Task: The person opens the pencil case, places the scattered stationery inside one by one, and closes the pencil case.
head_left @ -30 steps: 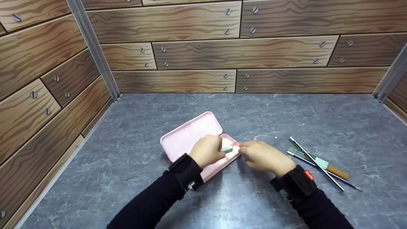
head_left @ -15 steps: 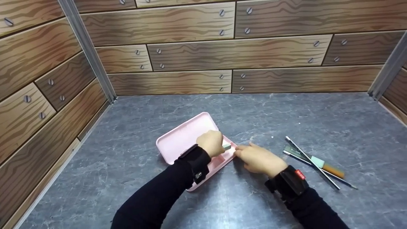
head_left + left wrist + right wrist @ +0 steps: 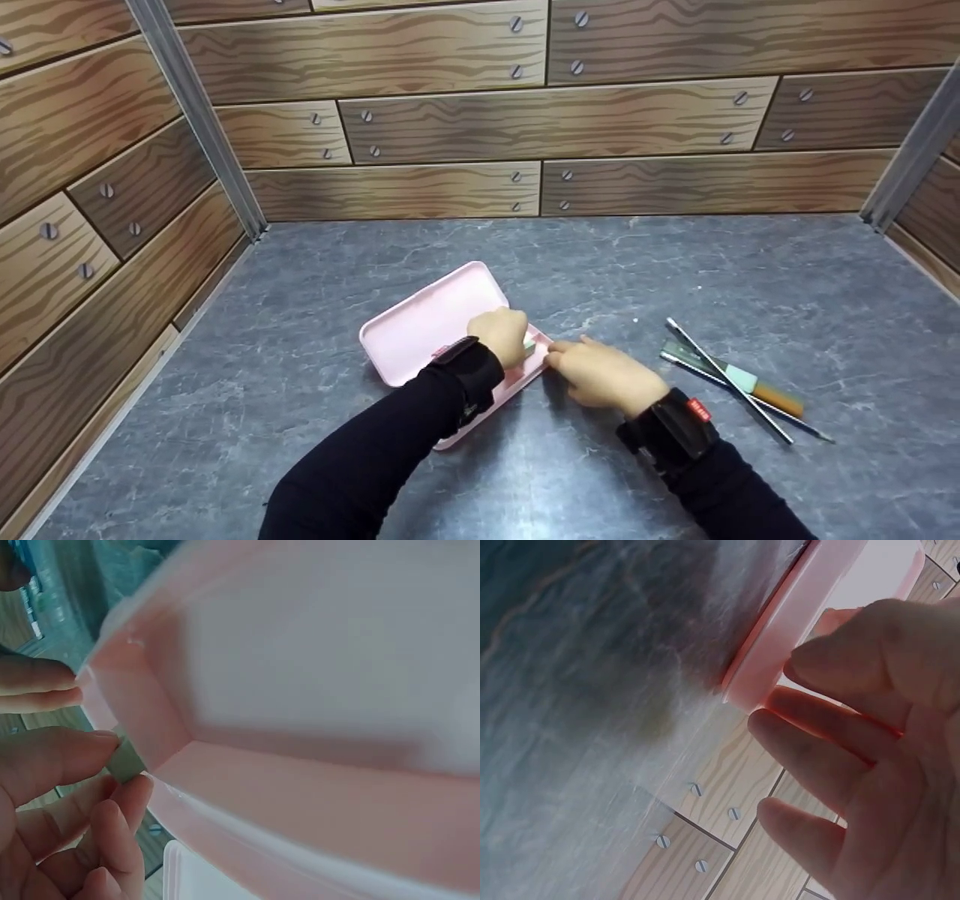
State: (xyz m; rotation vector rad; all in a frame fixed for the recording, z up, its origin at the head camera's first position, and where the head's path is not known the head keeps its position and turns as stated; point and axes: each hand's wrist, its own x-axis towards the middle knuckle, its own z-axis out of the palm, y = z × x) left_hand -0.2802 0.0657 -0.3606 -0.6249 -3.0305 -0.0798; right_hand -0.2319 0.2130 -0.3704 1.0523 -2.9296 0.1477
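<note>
A pink pencil case (image 3: 484, 412) lies with its lid (image 3: 420, 330) swung back on the table. My left hand (image 3: 499, 335) is over the case's far right part. Between its thumb and fingers it pinches a small pale green block, probably an eraser (image 3: 529, 347), at the end compartment; the left wrist view shows the eraser (image 3: 126, 763) partly covered by the fingertips. My right hand (image 3: 607, 376) holds the right end of the case, thumb and fingertips against its wall (image 3: 759, 675). The little finger stands apart from it.
Right of my hands, two dark striped pencils (image 3: 727, 379) cross over a flat green-and-amber stick-shaped item (image 3: 776, 399). Wood-patterned walls (image 3: 435, 127) border the grey marbled table (image 3: 300, 300) at the back and sides.
My left hand has moved a little forward and right, taking the eraser lower into the end compartment. The right hand stays at the case's end. The whole head view has drifted slightly.
</note>
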